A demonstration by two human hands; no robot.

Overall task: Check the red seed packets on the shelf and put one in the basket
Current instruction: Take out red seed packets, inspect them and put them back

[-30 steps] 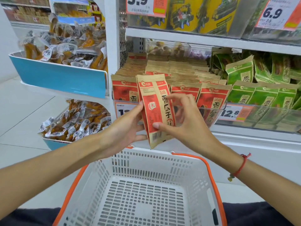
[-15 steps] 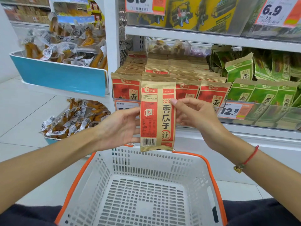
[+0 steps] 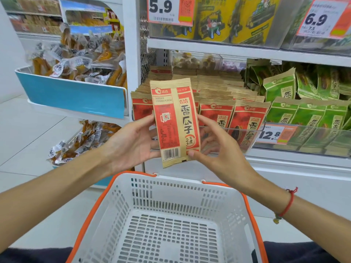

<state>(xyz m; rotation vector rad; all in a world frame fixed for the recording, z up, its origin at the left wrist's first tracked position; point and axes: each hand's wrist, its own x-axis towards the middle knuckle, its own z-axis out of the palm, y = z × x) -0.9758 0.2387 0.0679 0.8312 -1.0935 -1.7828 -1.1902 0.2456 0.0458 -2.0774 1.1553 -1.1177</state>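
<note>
A red and tan seed packet (image 3: 175, 122) stands upright in the air, its printed back and barcode facing me. My left hand (image 3: 133, 143) holds its left edge with fingers behind it. My right hand (image 3: 218, 147) grips its right edge, thumb on the lower corner. Rows of the same red seed packets (image 3: 233, 114) fill the shelf behind a clear front rail. A white basket with an orange rim (image 3: 224, 198) sits below my hands with nothing in it.
Green seed packets (image 3: 307, 114) fill the shelf to the right, above a 12.8 price tag (image 3: 273, 134). Yellow packs (image 3: 228, 19) sit on the shelf above. At left a blue-fronted bin (image 3: 76, 95) holds clear snack packs, over a white tiled floor (image 3: 28, 130).
The packet turned from tilted to upright and rose a little. My right hand shifted from the upper right edge down to the lower right corner.
</note>
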